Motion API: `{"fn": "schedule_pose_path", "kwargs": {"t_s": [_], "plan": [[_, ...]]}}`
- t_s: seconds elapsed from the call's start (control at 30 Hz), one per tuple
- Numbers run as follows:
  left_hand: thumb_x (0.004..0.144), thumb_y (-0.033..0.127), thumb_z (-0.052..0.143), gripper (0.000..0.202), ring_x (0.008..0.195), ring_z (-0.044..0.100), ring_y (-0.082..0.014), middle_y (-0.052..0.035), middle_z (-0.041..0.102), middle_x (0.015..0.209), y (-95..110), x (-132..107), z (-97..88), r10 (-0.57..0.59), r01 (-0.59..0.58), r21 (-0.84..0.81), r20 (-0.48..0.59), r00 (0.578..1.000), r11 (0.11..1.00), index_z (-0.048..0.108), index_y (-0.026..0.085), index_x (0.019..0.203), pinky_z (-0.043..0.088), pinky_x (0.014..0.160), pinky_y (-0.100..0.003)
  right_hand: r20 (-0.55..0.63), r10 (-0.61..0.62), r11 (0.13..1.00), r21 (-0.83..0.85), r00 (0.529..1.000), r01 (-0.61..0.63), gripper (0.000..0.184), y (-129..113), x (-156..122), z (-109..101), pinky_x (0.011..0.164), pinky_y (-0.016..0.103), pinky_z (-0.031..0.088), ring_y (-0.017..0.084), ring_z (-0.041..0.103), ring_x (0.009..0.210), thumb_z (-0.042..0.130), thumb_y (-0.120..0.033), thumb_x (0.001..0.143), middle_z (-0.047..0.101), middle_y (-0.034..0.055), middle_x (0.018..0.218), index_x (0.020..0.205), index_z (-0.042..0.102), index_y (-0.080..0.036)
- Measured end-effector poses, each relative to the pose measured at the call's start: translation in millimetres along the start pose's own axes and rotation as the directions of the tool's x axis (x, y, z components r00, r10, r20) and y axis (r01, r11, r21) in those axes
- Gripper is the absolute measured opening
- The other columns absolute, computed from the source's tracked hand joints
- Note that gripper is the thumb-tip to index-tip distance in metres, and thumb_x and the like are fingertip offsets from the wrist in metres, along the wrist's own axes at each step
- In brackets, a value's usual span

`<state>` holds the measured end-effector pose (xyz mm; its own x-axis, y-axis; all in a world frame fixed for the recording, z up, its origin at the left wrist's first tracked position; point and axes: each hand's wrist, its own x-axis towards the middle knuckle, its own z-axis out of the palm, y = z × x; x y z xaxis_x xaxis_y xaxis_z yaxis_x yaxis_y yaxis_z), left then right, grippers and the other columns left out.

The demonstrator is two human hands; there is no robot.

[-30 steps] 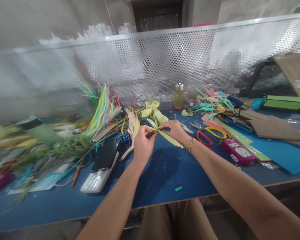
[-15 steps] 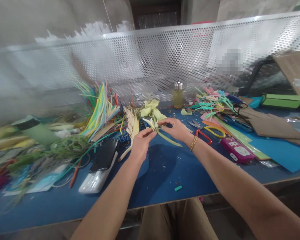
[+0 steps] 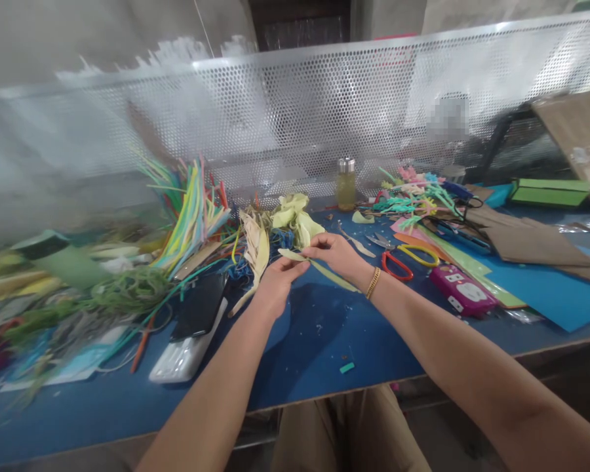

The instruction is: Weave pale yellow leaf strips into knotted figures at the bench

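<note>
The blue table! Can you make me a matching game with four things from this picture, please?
1. Strip
2. Scissors
3. Bottle
4. Bracelet

A. Silver-topped, standing
B. Gold, being worn
C. In the grip of the left hand and right hand
D. Red and yellow handled

Pairs: 1-C, 2-D, 3-A, 4-B

Lighting is dim. Glare marks the mesh (image 3: 319, 111), upper right. A soft shadow (image 3: 295, 351) lies on the table (image 3: 378, 337) below the left hand (image 3: 276, 287). The frame's left edge is blurred and stretched.
</note>
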<state>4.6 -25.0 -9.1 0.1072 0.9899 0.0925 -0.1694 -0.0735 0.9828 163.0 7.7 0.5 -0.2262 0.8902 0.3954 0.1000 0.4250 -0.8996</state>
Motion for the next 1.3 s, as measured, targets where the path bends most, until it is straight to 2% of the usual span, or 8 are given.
{"fn": "schedule_pose_path", "kwargs": {"t_s": [0.17, 0.37, 0.57, 0.7, 0.87, 1.03, 1.17, 1.3], "plan": [[0.062, 0.042, 0.083, 0.029, 0.063, 0.051, -0.0121, 0.0002, 0.064, 0.066, -2.7, 0.1, 1.3, 0.012, -0.011, 0.015, -0.071, 0.997, 1.000, 0.071, 0.017, 0.071, 0.035, 0.062, -0.027, 0.008, 0.001, 0.992, 0.125, 1.000, -0.002, 0.027, -3.8, -0.8, 3.1, 0.065, 0.026, 0.045, 0.010, 0.052, 0.062, 0.074, -0.042, 0.069, 0.060, -0.0029, 0.065, 0.068, 0.062, -0.018], [0.055, 0.035, 0.087, 0.028, 0.065, 0.056, -0.0156, -0.0014, 0.067, 0.065, 1.6, 1.0, 0.8, 0.041, -0.032, 0.083, -0.104, 0.994, 0.996, 0.074, 0.016, 0.071, 0.041, 0.065, -0.028, -0.031, 0.022, 0.983, 0.183, 0.999, -0.016, 0.028, -5.5, -4.1, 10.7, 0.064, 0.026, 0.048, 0.011, 0.055, 0.062, 0.076, -0.041, 0.068, 0.062, -0.0014, 0.063, 0.066, 0.062, -0.017], [0.056, 0.037, 0.086, 0.028, 0.067, 0.058, -0.0161, -0.0027, 0.069, 0.069, -1.5, 3.2, -2.2, 0.066, -0.058, 0.107, -0.071, 0.995, 0.993, 0.075, 0.016, 0.072, 0.041, 0.067, -0.028, -0.090, -0.089, 0.995, -0.044, 0.992, 0.085, 0.025, -4.7, -2.6, 8.8, 0.066, 0.027, 0.046, 0.012, 0.055, 0.064, 0.068, -0.038, 0.076, 0.060, -0.0006, 0.065, 0.064, 0.060, -0.017], [0.057, 0.040, 0.085, 0.035, 0.063, 0.055, -0.0135, -0.0017, 0.067, 0.067, -3.3, 8.8, -8.7, 0.072, -0.064, 0.056, -0.156, 0.985, 0.996, 0.074, 0.016, 0.079, 0.037, 0.059, -0.026, -0.213, -0.228, 0.945, -0.283, 0.950, 0.163, 0.023, -14.8, -2.8, 1.3, 0.073, 0.028, 0.046, 0.014, 0.057, 0.076, 0.069, -0.039, 0.077, 0.063, 0.0017, 0.082, 0.082, 0.059, -0.018], [0.051, 0.034, 0.088, 0.042, 0.059, 0.054, -0.0109, 0.0005, 0.065, 0.069, 3.1, 13.3, -14.5, 0.047, -0.073, -0.103, -0.242, 0.969, 0.992, 0.070, 0.017, 0.085, 0.034, 0.053, -0.023, -0.072, -0.155, 0.821, -0.564, 0.985, 0.088, 0.039, -21.0, -16.0, 12.5, 0.071, 0.030, 0.045, 0.018, 0.061, 0.078, 0.075, -0.041, 0.073, 0.067, 0.0049, 0.089, 0.096, 0.053, -0.019], [0.050, 0.033, 0.088, 0.041, 0.065, 0.058, -0.0108, 0.0003, 0.066, 0.073, 9.8, 11.8, -14.3, 0.011, -0.062, -0.169, -0.285, 0.958, 0.984, 0.065, 0.017, 0.080, 0.035, 0.053, -0.021, 0.033, -0.133, 0.635, -0.765, 0.991, 0.111, 0.020, -22.1, -25.8, 30.4, 0.066, 0.030, 0.041, 0.021, 0.065, 0.081, 0.051, -0.025, 0.094, 0.070, 0.0099, 0.093, 0.113, 0.053, -0.017], [0.048, 0.035, 0.088, 0.042, 0.066, 0.060, -0.0119, -0.0017, 0.067, 0.074, 11.0, 11.8, -15.6, 0.005, -0.072, -0.180, -0.346, 0.938, 0.981, 0.062, 0.016, 0.076, 0.034, 0.053, -0.021, 0.077, -0.210, 0.448, -0.878, 0.975, 0.166, 0.025, -29.5, -26.7, 29.9, 0.062, 0.031, 0.039, 0.020, 0.062, 0.078, 0.044, -0.034, 0.098, 0.067, 0.0119, 0.100, 0.105, 0.062, -0.019], [0.050, 0.036, 0.087, 0.040, 0.062, 0.057, -0.0108, -0.0005, 0.065, 0.070, 8.6, 12.8, -16.8, 0.039, -0.101, -0.156, -0.358, 0.933, 0.983, 0.061, 0.016, 0.074, 0.031, 0.050, -0.021, 0.226, -0.248, 0.294, -0.909, 0.942, 0.296, 0.029, -34.7, -26.6, 26.8, 0.062, 0.031, 0.036, 0.019, 0.058, 0.078, 0.039, -0.026, 0.100, 0.064, 0.0101, 0.094, 0.102, 0.067, -0.021]]}}
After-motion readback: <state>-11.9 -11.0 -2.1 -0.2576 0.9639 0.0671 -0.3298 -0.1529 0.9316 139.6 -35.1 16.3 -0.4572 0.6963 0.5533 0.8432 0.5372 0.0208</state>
